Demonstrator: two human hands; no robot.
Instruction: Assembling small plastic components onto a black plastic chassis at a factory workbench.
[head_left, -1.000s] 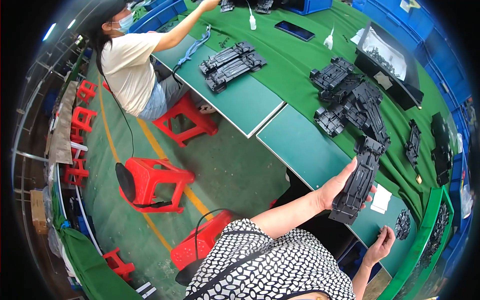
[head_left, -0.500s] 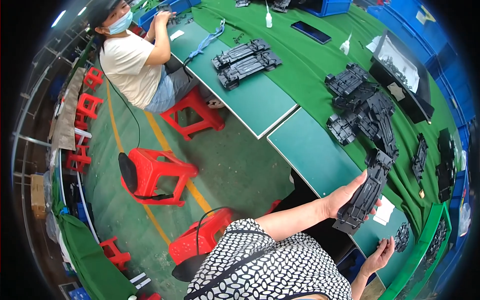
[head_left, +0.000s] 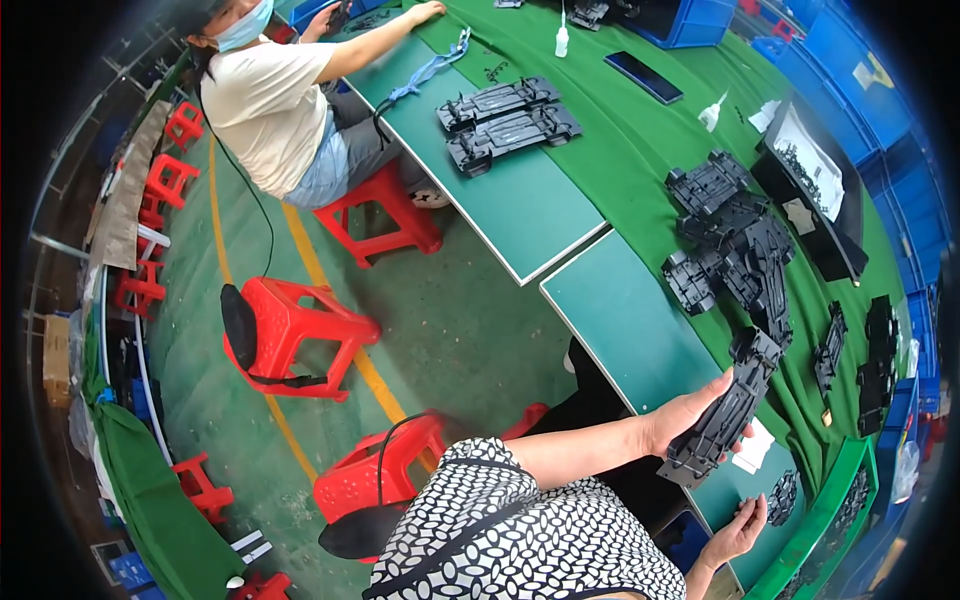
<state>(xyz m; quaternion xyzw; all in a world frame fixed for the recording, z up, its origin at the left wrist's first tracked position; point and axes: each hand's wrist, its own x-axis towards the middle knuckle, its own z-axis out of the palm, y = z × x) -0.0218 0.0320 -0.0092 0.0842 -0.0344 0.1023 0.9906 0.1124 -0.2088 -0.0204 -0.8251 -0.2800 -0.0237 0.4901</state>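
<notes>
My left hand point(head_left: 690, 418) is wrapped round a long black plastic toy-car chassis point(head_left: 728, 405), thumb along its near side and fingertips showing at the far side. The chassis is tilted above the green table edge. Lower right, my right hand point(head_left: 737, 535) has thumb and fingers pressed together beside a small heap of black parts point(head_left: 783, 498). Whatever those fingers pinch, if anything, is too small to make out. Just beyond the held chassis, several similar black chassis point(head_left: 735, 230) lie piled on the green cloth.
A green-rimmed bin point(head_left: 815, 530) of black parts stands at lower right. Farther back are a black tray point(head_left: 810, 190), a phone point(head_left: 643, 77), a glue bottle point(head_left: 562, 40) and two chassis point(head_left: 510, 125). A masked co-worker point(head_left: 270, 100) sits at far left; red stools point(head_left: 290, 335) stand on the floor.
The co-worker's hands have parted, one arm now stretched across the table. My left hand still grips the chassis, and my right fingers stay closed beside the parts heap. The whole view has shifted slightly.
</notes>
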